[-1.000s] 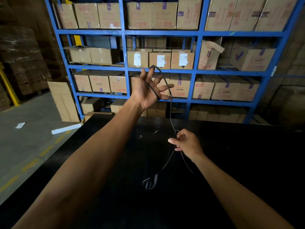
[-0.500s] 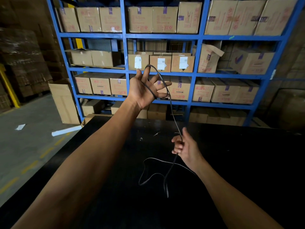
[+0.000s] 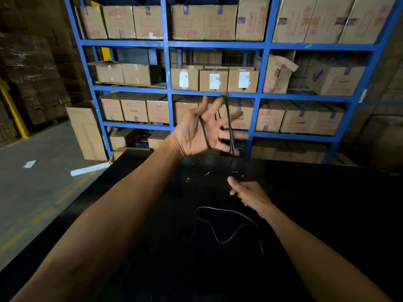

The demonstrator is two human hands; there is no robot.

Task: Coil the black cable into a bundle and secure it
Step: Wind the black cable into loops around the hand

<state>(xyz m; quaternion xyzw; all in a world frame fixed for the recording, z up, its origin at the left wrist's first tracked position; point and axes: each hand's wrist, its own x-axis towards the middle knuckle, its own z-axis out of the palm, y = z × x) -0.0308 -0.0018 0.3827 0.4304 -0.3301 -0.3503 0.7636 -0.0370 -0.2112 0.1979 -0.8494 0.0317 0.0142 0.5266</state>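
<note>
Winding is the step now: the left hand [image 3: 196, 136] is spread wide above the table's far edge with black cable [image 3: 229, 223] looped over it, the right hand [image 3: 250, 196] pinches the slack near the table's middle, and must next lift another loop up.

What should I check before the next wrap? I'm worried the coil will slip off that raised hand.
1. Loops seated on the left hand: ok, the cable crosses the palm.
2. Fingers spread to hold the loops: ok.
3. Right hand grip on the cable: cannot tell, dark against the table.
4. Slack free of knots: ok, one open curve lying loose.
5. Cable end located: cannot tell.
</note>
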